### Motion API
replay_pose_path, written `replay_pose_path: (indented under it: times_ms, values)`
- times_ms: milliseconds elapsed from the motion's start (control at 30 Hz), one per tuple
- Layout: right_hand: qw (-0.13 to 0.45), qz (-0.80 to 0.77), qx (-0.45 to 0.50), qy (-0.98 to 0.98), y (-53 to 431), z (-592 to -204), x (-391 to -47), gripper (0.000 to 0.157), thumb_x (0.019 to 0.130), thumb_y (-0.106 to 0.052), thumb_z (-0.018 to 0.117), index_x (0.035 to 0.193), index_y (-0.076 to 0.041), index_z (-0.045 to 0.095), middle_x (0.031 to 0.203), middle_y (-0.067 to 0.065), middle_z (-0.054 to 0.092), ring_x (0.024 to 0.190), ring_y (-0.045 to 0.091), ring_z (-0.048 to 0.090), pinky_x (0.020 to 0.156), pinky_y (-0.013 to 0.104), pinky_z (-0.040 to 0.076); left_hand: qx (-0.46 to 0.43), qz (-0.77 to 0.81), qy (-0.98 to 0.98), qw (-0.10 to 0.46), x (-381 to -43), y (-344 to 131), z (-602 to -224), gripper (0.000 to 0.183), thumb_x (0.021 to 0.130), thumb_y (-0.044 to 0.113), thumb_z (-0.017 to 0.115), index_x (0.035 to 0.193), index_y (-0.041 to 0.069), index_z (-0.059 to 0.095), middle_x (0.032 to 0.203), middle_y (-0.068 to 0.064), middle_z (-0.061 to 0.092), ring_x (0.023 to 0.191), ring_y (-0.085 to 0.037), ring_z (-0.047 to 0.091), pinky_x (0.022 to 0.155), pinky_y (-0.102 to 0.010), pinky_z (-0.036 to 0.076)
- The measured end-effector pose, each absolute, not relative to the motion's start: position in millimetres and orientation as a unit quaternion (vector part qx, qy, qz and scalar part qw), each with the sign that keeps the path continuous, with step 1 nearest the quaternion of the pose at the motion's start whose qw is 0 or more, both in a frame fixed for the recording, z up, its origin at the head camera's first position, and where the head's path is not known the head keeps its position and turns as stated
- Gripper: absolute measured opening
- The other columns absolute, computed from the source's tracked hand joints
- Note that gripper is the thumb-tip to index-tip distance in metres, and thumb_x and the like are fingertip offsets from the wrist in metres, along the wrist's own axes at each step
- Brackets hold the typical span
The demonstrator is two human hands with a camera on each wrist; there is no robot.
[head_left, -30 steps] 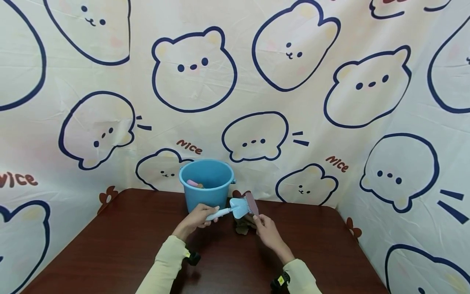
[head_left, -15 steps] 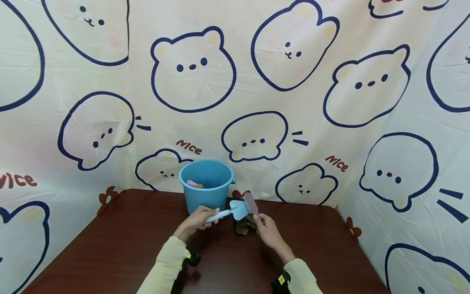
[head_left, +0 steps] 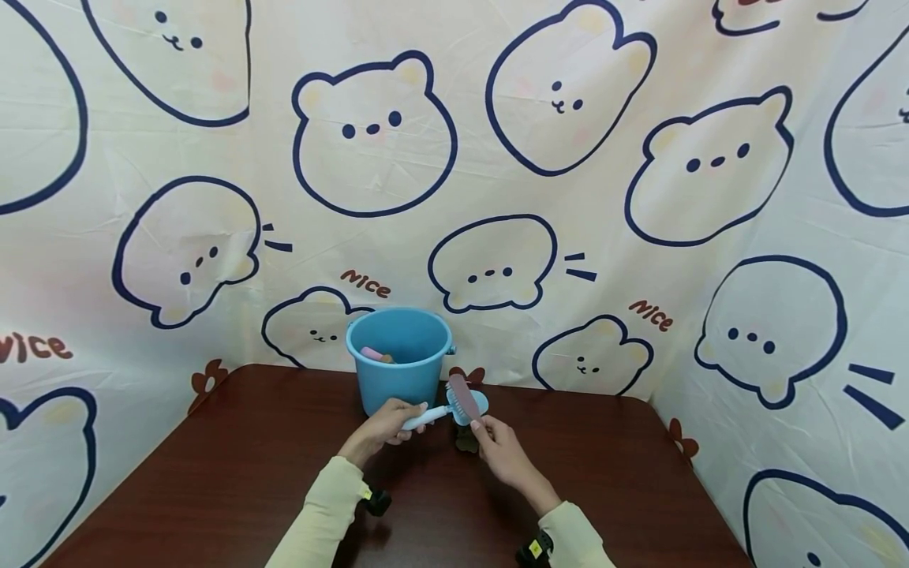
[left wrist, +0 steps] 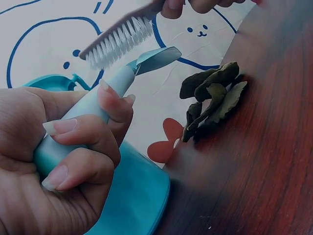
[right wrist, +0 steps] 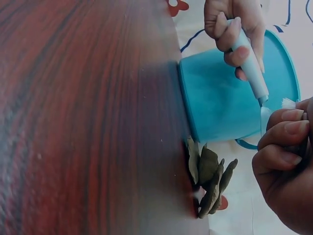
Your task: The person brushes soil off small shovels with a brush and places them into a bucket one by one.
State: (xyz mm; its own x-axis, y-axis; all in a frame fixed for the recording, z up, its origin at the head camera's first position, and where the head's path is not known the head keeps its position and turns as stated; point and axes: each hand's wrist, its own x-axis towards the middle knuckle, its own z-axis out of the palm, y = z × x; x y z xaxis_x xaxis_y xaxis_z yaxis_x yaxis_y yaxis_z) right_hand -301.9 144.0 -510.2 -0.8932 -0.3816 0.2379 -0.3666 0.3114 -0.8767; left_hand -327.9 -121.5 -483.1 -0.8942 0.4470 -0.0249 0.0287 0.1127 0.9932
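My left hand (head_left: 383, 426) grips the pale handle of a small light-blue hand trowel (head_left: 429, 416), its fingers wrapped round it in the left wrist view. In my right hand (head_left: 506, 454) is a mauve brush (head_left: 465, 398) with white bristles (left wrist: 122, 41). From the head view, the brush head overlaps the trowel's blade (head_left: 483, 401); whether the bristles touch it I cannot tell. The left wrist view shows the blade (left wrist: 159, 58) side-on, just beside the bristles. Most of the brush is hidden behind my fingers in the right wrist view.
A blue bucket (head_left: 398, 379) stands just behind my left hand, with a pink-and-tan item (head_left: 375, 355) inside. Beside it on the dark wooden table (head_left: 248, 473) sits a dark green-brown, petal-like object (left wrist: 212, 95). A cartoon-printed cloth (head_left: 497, 339) hangs around the table's back and sides.
My right hand has moved left, bringing the brush from the blade's right edge across over the blade. My left hand and the trowel have hardly shifted.
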Motion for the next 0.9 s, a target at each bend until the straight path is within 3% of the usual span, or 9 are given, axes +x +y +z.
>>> replay_pose_path:
  times_ms: [167, 400, 633, 900]
  values:
    - [0.024, -0.539, -0.236, 0.808, 143.1, -502.7, -296.2, 0.033, 0.112, -0.026, 0.040, 0.099, 0.000, 0.053, 0.061, -0.003, 0.039, 0.050, 0.005, 0.034, 0.050, 0.022, 0.033, 0.166, 0.644, 0.729, 0.165, -327.9, -121.0, -482.6, 0.048, 0.109, 0.028, 0.047, 0.115, -0.018, 0.061, 0.075, -0.003, 0.061, 0.052, -0.005, 0.041, 0.047, -0.019, 0.029]
    - [0.022, -0.530, -0.247, 0.811, 144.7, -483.0, -283.0, 0.028, 0.112, -0.019, 0.040, 0.096, -0.001, 0.054, 0.061, -0.004, 0.041, 0.050, 0.002, 0.037, 0.051, 0.021, 0.035, 0.165, 0.638, 0.734, 0.165, -328.0, -121.9, -481.5, 0.049, 0.108, 0.029, 0.048, 0.116, -0.017, 0.061, 0.074, 0.000, 0.061, 0.052, -0.006, 0.041, 0.047, -0.020, 0.030]
    - [-0.009, -0.533, -0.215, 0.818, 149.3, -513.7, -304.4, 0.038, 0.112, -0.026, 0.040, 0.094, 0.006, 0.050, 0.060, -0.003, 0.038, 0.048, 0.003, 0.032, 0.047, 0.023, 0.031, 0.167, 0.642, 0.729, 0.168, -326.9, -124.2, -479.7, 0.046, 0.109, 0.028, 0.048, 0.113, -0.016, 0.063, 0.074, -0.002, 0.061, 0.051, -0.006, 0.040, 0.047, -0.020, 0.030]
    - [-0.010, -0.520, -0.193, 0.832, 160.4, -522.4, -313.3, 0.052, 0.111, -0.038, 0.038, 0.102, 0.011, 0.052, 0.060, -0.002, 0.042, 0.050, 0.008, 0.036, 0.049, 0.024, 0.035, 0.165, 0.643, 0.730, 0.164, -327.5, -126.5, -479.0, 0.047, 0.108, 0.029, 0.049, 0.112, -0.015, 0.064, 0.074, -0.003, 0.061, 0.050, -0.005, 0.040, 0.046, -0.019, 0.029]
